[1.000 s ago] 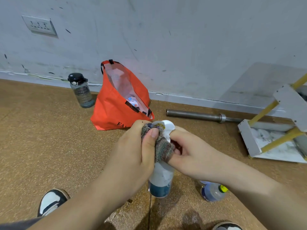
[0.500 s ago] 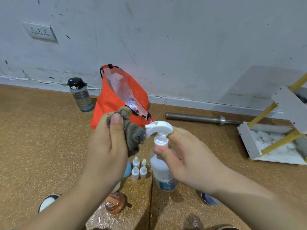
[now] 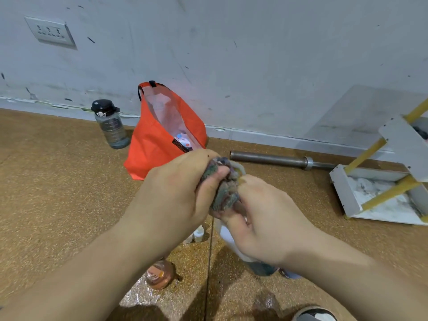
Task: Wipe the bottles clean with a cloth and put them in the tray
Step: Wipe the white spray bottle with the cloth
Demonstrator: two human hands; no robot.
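My left hand grips a grey-green cloth and presses it over the head of a white spray bottle. My right hand holds that bottle by its neck, so only part of its white body and dark base shows below my fingers. Small white dropper bottles stand on the floor behind my left wrist. A round copper-coloured bottle lies under my left forearm. A white tray with a marble-patterned bottom sits at the right.
An orange bag leans on the wall behind my hands, with a dark-capped water bottle to its left. A steel bar lies along the skirting. A yellow-and-white frame stands over the tray. My shoe shows at the bottom.
Half a second ago the cloth was lifted off to the left and the spray head was bare. The cloth is now back over the spray head, and the bottle sits a little higher.
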